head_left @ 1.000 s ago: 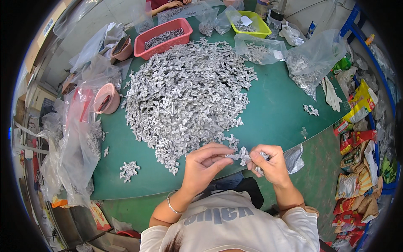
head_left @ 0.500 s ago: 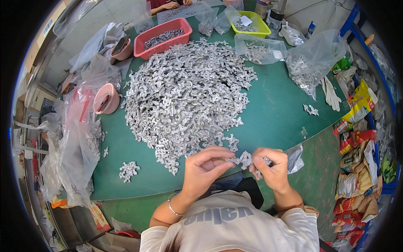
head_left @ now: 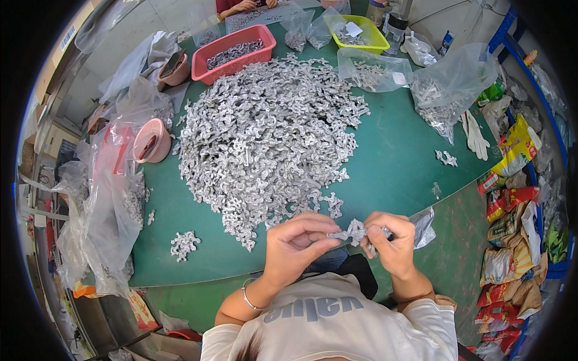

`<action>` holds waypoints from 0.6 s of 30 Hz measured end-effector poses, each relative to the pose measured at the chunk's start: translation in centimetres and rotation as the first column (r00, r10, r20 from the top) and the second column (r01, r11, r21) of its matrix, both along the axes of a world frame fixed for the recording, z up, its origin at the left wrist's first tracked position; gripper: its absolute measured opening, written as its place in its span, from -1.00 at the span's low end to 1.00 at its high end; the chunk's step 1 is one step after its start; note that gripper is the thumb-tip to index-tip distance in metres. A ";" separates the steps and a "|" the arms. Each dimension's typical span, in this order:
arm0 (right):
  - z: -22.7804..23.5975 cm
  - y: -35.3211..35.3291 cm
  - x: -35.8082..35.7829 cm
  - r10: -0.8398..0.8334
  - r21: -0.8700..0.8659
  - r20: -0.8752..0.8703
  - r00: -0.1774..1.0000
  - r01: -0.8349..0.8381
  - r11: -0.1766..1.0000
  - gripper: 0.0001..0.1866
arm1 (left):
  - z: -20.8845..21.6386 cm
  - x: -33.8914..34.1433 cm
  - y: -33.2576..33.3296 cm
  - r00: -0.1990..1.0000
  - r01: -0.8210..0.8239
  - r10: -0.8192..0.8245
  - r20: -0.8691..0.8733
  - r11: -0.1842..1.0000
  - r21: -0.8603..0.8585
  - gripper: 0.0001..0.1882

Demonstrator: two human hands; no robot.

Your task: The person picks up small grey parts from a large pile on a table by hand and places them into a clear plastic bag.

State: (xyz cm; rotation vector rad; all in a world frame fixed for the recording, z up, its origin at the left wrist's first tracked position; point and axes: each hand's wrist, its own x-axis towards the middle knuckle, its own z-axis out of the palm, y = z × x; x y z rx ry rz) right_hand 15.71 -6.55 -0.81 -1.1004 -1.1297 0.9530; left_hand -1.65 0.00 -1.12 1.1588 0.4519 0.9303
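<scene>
Over the table's near edge, my left hand (head_left: 298,242) pinches one end of a small grey metal casting (head_left: 354,231) between thumb and fingertips. My right hand (head_left: 390,240) is closed around more of the same grey metal pieces, at the casting's other side. How the pieces in my right palm join is hidden by the fingers. Just beyond both hands rises a large heap of grey metal castings (head_left: 271,138) on the green table (head_left: 385,159). A small separate cluster of castings (head_left: 185,245) lies left of my left hand.
A red tub (head_left: 235,55) and a yellow-green tub (head_left: 359,34) hold parts behind the heap. Plastic bags (head_left: 445,90) of parts and a white glove (head_left: 475,135) lie right. A pink cup (head_left: 153,141) stands left. Another person's hands (head_left: 253,5) work at the far side.
My hands have shifted very slightly to the right, and the casting between them has turned a little. The heap and the containers are unchanged.
</scene>
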 end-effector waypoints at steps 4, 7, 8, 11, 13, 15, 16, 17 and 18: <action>-0.1 0.0 0.0 -0.004 0.012 0.009 1.000 0.004 1.000 -0.83 | 0.0 0.1 -0.1 1.000 0.000 -0.001 -0.005 1.000 -0.013 -0.81; 0.0 0.0 -0.1 -0.020 0.021 0.039 0.999 0.019 1.000 -0.84 | 0.0 0.1 -0.1 1.000 -0.011 0.010 -0.011 0.999 -0.039 -0.80; -0.1 0.1 -0.1 -0.018 0.021 0.039 0.999 0.017 1.000 -0.84 | -0.1 0.1 -0.1 1.000 -0.013 0.012 -0.011 0.999 -0.039 -0.80; -0.3 0.4 0.2 -0.011 0.020 0.059 0.998 0.010 1.000 -0.86 | -0.6 -0.2 0.1 0.999 -0.033 0.033 -0.003 0.999 -0.020 -0.80; -0.9 1.2 1.4 0.194 -0.226 -0.166 0.967 -0.229 0.947 -0.89 | -1.2 -1.1 0.8 0.991 -0.115 0.113 -0.072 0.993 -0.023 -0.80; -2.2 2.1 1.8 0.140 -0.310 -0.192 0.971 -0.195 0.931 -0.90 | -2.4 -2.4 1.0 0.973 -0.211 0.203 -0.111 0.976 -0.063 -0.80; -2.8 2.5 1.9 0.067 -0.363 -0.107 0.992 -0.102 0.926 -0.89 | -3.3 -3.1 1.1 0.956 -0.281 0.276 -0.099 0.959 -0.036 -0.80; -3.1 2.6 2.0 -0.003 -0.407 -0.018 1.000 -0.005 0.914 -0.89 | -3.7 -3.5 1.1 0.934 -0.349 0.347 -0.085 0.937 -0.011 -0.80; -3.1 2.7 2.1 0.020 -0.418 -0.043 0.999 -0.036 0.908 -0.88 | -3.5 -3.4 1.0 0.909 -0.394 0.399 -0.120 0.917 0.063 -0.80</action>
